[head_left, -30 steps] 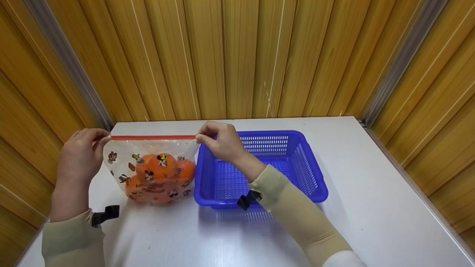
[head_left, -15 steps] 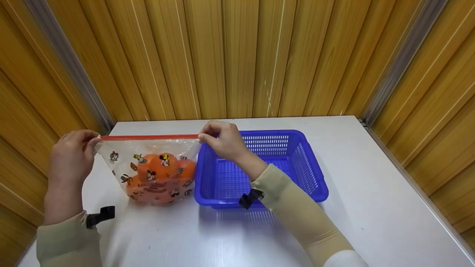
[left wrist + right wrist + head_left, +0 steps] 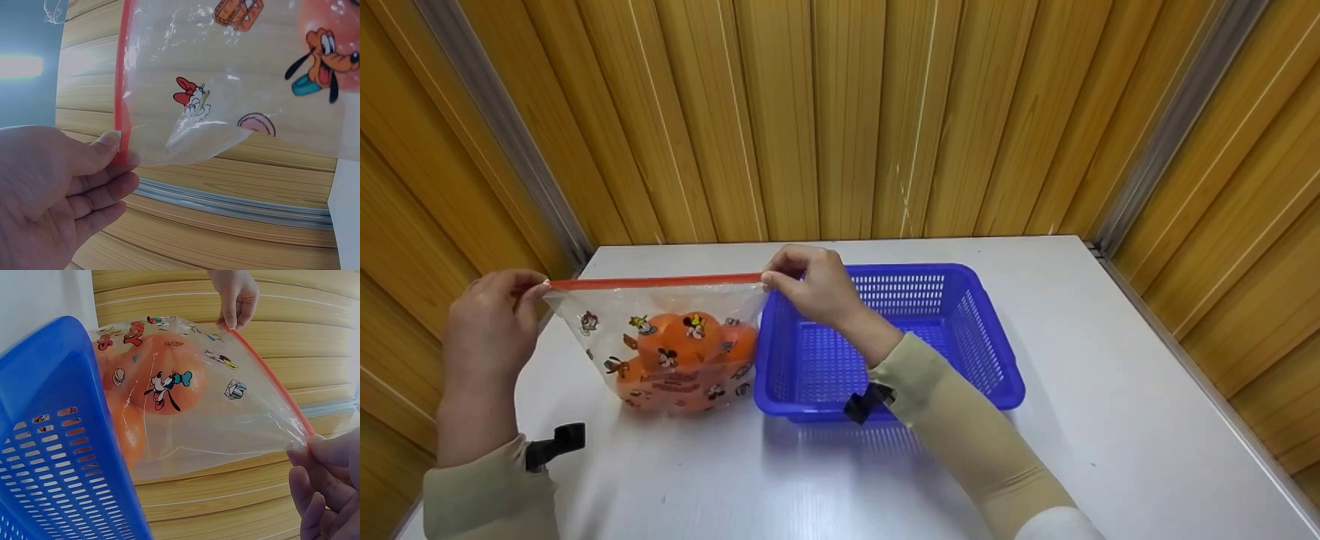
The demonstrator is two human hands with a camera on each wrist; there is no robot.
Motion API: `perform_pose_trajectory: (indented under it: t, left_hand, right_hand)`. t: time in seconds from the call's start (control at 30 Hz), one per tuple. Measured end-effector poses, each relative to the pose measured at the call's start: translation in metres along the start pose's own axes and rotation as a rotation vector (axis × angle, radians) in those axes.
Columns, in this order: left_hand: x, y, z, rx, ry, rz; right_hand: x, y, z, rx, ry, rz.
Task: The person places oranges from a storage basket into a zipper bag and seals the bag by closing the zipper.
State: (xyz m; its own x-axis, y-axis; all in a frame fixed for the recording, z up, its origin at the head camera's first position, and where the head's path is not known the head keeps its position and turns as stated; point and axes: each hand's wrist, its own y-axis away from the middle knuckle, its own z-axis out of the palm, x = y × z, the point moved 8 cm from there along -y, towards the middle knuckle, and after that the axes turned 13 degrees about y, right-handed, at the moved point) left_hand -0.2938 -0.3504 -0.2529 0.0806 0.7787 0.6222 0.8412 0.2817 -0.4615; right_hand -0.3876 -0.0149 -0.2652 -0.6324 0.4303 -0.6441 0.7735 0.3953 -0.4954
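A clear zip bag printed with cartoon figures stands on the table left of the basket, its red zip strip stretched straight across the top. Several round orange fruits lie in its lower part; their exact kind is blurred by the plastic. My left hand pinches the strip's left end between thumb and forefinger, as the left wrist view also shows. At the opposite end my right hand pinches the strip's corner, above the basket's left rim. In the right wrist view the strip looks pressed together along its length.
A blue perforated plastic basket stands right beside the bag, with no objects seen inside. Both are on a white table. Wood-look panels enclose the back and sides.
My left hand has slid left and slightly down along the strip to the bag's corner, baring more red strip. My right hand shifted slightly right, then stayed. Basket and fruits stay put.
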Motion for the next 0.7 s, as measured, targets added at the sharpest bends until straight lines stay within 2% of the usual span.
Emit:
perform_pose_trajectory:
  t: [0.2, 0.4, 0.5, 0.7]
  left_hand:
    - [-0.002, -0.005, 0.001, 0.042, 0.021, -0.037]
    - [-0.009, -0.024, 0.017, 0.115, 0.081, -0.085]
    - [-0.015, -0.033, 0.03, 0.136, 0.144, -0.135]
    - [-0.031, -0.046, 0.06, 0.111, 0.242, -0.323]
  right_hand:
    - [0.006, -0.006, 0.002, 0.002, -0.018, 0.067]
    - [0.023, -0.02, 0.005, 0.019, 0.069, 0.184]
    - [0.035, -0.025, 0.009, 0.017, 0.089, 0.263]
    - [0.061, -0.027, 0.022, -0.06, -0.064, 0.422]
